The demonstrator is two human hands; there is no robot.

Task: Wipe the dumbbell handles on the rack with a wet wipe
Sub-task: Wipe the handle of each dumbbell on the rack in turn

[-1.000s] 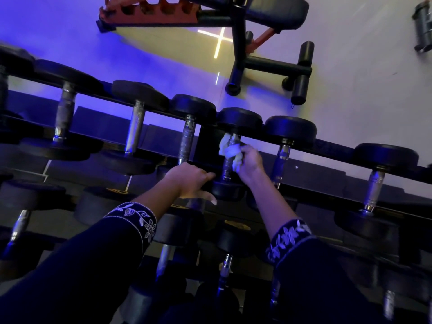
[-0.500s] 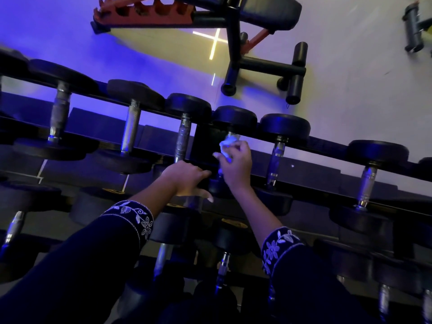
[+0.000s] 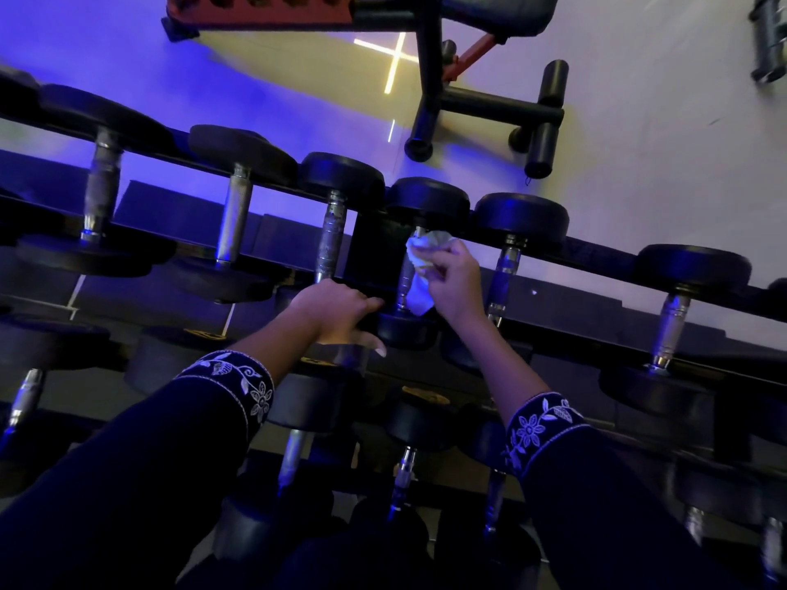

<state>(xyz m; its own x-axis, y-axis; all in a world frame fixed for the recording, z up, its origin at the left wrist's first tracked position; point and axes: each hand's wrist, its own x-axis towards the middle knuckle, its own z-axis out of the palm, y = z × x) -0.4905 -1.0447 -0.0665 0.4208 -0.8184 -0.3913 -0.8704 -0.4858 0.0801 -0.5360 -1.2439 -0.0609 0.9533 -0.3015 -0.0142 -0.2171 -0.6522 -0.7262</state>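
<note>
The wiping step is under way on the top row. The right hand (image 3: 453,287) is pinching a crumpled white wet wipe (image 3: 419,270) and pressing it against the handle (image 3: 403,287) of 1 dumbbell lying across the rack (image 3: 596,253). The wipe is sitting on the upper part of the handle, with a loose tail hanging toward the near head (image 3: 400,330).

The left hand (image 3: 336,308) is resting just beside that near head. In the dim light it is hard to tell whether its fingers are gripping the head, gripping the rail or only bracing there.

The handles are bright metal cylinders, knurled along the grip and smooth at the collars, so the texture will probably be dragging at the soft wipe. The heads are round, black and matte, and look like rubber.

The next move likely calls for wrapping the wipe around the handle to reach its underside and sliding it down to the near collar. After that, the right hand would be shifting to the neighbouring handle (image 3: 504,274) on the right.
</note>
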